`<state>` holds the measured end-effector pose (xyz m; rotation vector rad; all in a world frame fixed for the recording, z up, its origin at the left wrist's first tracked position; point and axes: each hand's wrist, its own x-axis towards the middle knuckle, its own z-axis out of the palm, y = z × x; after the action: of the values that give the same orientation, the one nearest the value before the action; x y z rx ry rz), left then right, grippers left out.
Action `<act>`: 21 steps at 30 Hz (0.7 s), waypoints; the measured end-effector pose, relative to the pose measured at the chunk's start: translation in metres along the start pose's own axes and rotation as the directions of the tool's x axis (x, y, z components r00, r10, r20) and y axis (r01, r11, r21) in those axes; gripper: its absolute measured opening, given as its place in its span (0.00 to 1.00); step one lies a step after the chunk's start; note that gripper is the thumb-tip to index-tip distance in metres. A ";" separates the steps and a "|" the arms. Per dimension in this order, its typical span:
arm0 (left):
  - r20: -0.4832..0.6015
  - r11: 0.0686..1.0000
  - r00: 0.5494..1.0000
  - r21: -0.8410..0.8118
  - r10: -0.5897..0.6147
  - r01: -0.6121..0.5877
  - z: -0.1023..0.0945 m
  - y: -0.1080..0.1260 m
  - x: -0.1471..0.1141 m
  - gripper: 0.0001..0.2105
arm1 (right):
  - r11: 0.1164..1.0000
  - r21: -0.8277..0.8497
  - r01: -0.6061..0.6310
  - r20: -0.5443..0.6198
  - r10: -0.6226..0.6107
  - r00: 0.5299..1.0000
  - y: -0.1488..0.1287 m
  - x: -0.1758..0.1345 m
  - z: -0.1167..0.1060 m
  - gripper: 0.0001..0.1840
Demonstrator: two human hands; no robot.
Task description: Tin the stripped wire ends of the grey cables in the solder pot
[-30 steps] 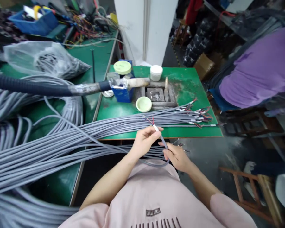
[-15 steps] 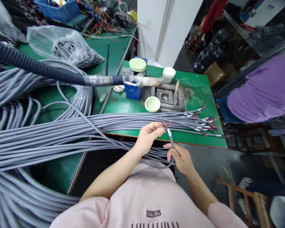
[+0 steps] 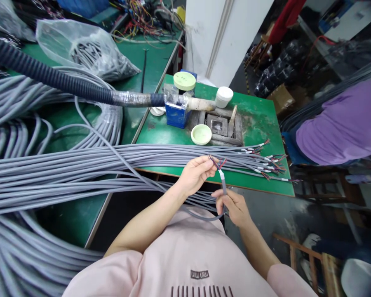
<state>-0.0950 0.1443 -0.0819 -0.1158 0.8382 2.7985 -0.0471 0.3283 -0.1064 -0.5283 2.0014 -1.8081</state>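
A grey cable point(image 3: 224, 186) stands bent upward in front of my chest, held just below its end in my right hand point(image 3: 233, 206), whose fingers are closed round it. From a white band point(image 3: 221, 175) at its tip, thin red and dark wires point(image 3: 219, 163) fan out. My left hand point(image 3: 197, 174) pinches some of the dark wires between thumb and forefinger. Behind both hands a bundle of grey cables point(image 3: 160, 154) lies across the table, its stripped ends point(image 3: 270, 163) with white bands and coloured wires toward the right.
A soldering pot point(image 3: 217, 125) sits in a frame on the green table point(image 3: 259, 123), beside a pale green dish point(image 3: 201, 134) and a white tub point(image 3: 224, 97). A black hose point(image 3: 80, 88) reaches in from the left. Coiled cables point(image 3: 27, 243) fill the left side. A person in purple point(image 3: 343, 123) is at right.
My left thumb and forefinger have closed on the dark wires, which now lean left. The camera view has shifted slightly; my right hand keeps its hold on the cable.
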 end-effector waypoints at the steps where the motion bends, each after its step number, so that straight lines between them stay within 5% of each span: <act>1: 0.000 1.000 1.000 -0.015 -0.006 0.006 0.000 -0.001 0.000 0.14 | 0.999 0.035 0.000 0.005 0.000 1.000 0.002 0.000 0.000 0.14; 9: 0.014 0.981 0.991 -0.142 -0.134 0.134 0.001 -0.005 0.000 0.15 | 0.998 0.060 0.001 0.079 -0.006 0.997 -0.002 0.006 -0.009 0.12; 15: -0.063 0.993 0.995 0.088 -0.073 0.078 0.010 -0.020 -0.003 0.14 | 0.994 0.036 0.106 -0.277 -0.092 0.956 -0.031 0.033 -0.007 0.32; 21: -0.061 0.995 0.994 0.027 -0.096 0.098 0.018 -0.029 -0.006 0.15 | 0.941 -0.295 0.168 -0.482 -0.298 0.824 -0.033 0.046 0.006 0.12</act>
<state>-0.0828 0.1766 -0.0809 -0.2302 0.8639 2.7030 -0.0830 0.2959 -0.0761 -0.3918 2.6520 -2.0285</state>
